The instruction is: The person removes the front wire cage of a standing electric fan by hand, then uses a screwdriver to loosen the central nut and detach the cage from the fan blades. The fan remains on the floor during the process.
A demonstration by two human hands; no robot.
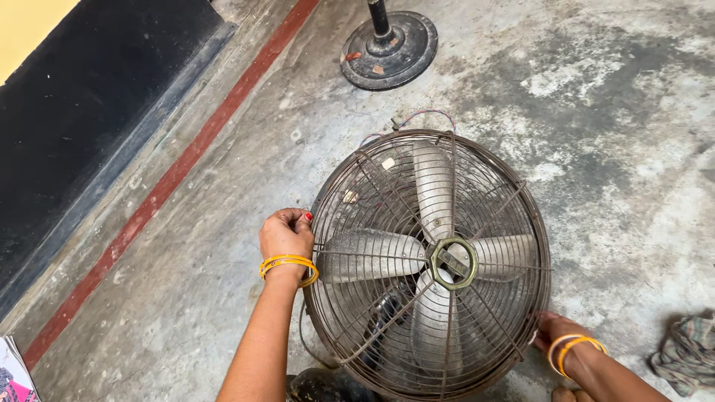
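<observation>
A round metal fan head lies face up on the concrete floor, its dusty wire cage covering several grey blades and a brass-coloured hub. My left hand, with yellow bangles at the wrist, grips the cage rim on its left side. At the lower right of the cage, my right hand, also wearing bangles, holds the rim; its fingers are partly hidden behind the wires. Thin coloured wires stick out at the far edge of the cage.
A black round fan stand base with its pole stands on the floor beyond the fan. A red stripe and dark wall skirting run along the left. A crumpled checked cloth lies at the right edge.
</observation>
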